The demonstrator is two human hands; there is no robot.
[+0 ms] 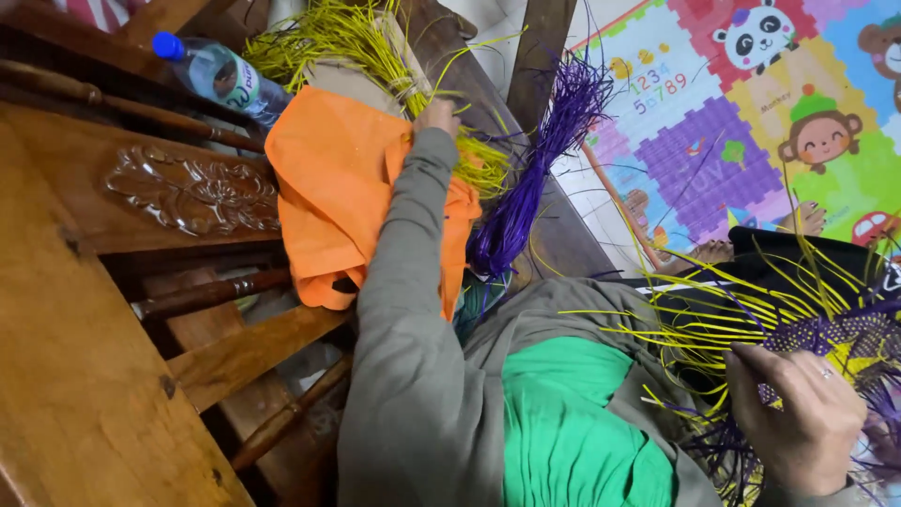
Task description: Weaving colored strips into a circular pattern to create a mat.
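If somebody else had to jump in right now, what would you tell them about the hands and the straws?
Left hand: stretched out to the yellow strands on the chair, touching them; whether its grip is shut is unclear.
Right hand: grip shut on the woven piece in the lap.
Purple strands lie beside the orange cloth.
Done: a purple and yellow patch is woven.
Left: many loose ends stick out unwoven.

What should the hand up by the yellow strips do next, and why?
Probably pinch one thin yellow strip and draw it free. The left hand rests on the bundle of yellow plastic strips lying over the orange cloth bag, while the right hand holds the half-woven purple and yellow piece, whose loose ends stick out unwoven.
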